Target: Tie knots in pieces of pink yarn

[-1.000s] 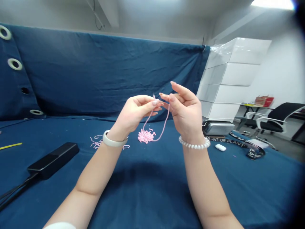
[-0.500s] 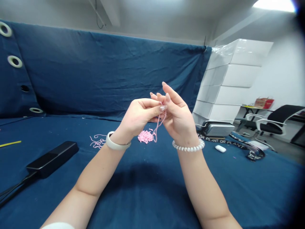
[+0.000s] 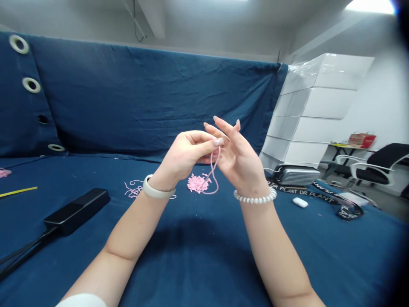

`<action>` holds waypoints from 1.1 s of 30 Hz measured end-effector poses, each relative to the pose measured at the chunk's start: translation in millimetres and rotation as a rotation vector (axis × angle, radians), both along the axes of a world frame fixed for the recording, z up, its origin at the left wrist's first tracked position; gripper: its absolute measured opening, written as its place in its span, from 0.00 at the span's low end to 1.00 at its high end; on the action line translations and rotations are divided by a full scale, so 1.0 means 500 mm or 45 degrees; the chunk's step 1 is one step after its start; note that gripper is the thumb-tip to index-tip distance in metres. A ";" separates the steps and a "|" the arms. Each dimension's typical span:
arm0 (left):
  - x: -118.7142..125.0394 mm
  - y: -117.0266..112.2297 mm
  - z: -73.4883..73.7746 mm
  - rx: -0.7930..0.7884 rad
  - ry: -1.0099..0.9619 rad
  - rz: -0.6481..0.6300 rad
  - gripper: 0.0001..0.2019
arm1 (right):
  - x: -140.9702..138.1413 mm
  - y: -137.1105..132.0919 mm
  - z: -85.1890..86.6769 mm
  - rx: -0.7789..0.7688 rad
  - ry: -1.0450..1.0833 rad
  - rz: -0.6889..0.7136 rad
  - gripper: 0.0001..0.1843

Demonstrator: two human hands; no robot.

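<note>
Between thumb and forefinger, my left hand [image 3: 188, 155] pinches a pink cord [image 3: 217, 183], which hangs down in a loop. My right hand [image 3: 241, 160] is right beside it, palm turned inward, its fingers apart and thumb raised; nothing shows in its grasp. Whether its lower fingers touch the cord is hidden. Beyond the hands, a heap of small pink pieces [image 3: 195, 183] lies on the blue cloth. Several loose pink cords [image 3: 131, 190] lie to its left, partly behind my left wrist.
At the left lie a black box with cables [image 3: 78, 211] and a yellow strip [image 3: 19, 192]. On the right are a white case [image 3: 300, 202], a black lettered strap [image 3: 297, 192], a silver ribbed device [image 3: 297, 175] and stacked white boxes [image 3: 326, 123]. A blue curtain [image 3: 159, 98] hangs behind.
My right thumb has lifted off the pinch point and its fingers have opened away from my left fingertips. The cord loop now hangs wider. The view has shifted slightly left.
</note>
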State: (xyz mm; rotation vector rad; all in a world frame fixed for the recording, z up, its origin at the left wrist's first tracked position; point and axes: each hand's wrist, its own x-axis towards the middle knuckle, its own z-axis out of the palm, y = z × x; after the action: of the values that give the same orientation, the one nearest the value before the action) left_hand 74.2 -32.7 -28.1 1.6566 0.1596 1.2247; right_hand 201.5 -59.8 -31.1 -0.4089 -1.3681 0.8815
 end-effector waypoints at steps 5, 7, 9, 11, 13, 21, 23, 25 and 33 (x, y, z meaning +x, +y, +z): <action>-0.003 0.004 0.006 -0.008 -0.052 0.105 0.08 | 0.021 0.014 -0.001 0.028 -0.028 -0.100 0.17; -0.002 0.007 0.007 0.019 -0.079 0.155 0.08 | 0.030 0.020 -0.004 0.028 -0.129 -0.126 0.19; -0.002 0.009 0.008 0.056 -0.114 0.189 0.08 | 0.034 0.025 -0.008 0.029 -0.255 -0.141 0.21; -0.002 0.010 0.008 0.092 -0.127 0.193 0.08 | 0.032 0.026 -0.012 0.047 -0.384 -0.101 0.23; -0.002 0.010 0.008 0.103 -0.110 0.180 0.08 | 0.026 0.025 -0.016 0.086 -0.500 -0.042 0.23; -0.004 0.022 0.008 -0.003 -0.181 0.108 0.10 | 0.017 0.030 -0.022 0.187 -0.633 -0.095 0.17; -0.001 0.027 0.006 -0.041 -0.239 0.038 0.10 | 0.026 0.040 -0.027 0.142 -0.666 -0.034 0.18; 0.001 0.031 0.004 -0.092 -0.300 -0.025 0.11 | 0.039 0.049 -0.030 0.096 -0.746 0.019 0.18; -0.010 0.049 -0.005 -0.197 -0.268 -0.154 0.09 | 0.147 0.055 -0.019 0.424 -1.236 -0.117 0.12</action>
State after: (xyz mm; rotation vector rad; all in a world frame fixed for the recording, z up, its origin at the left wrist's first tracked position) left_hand 69.1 -7.9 -30.7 1.3750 0.0226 1.2532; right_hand 274.8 -32.4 -40.7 -0.6726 -2.3158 0.3375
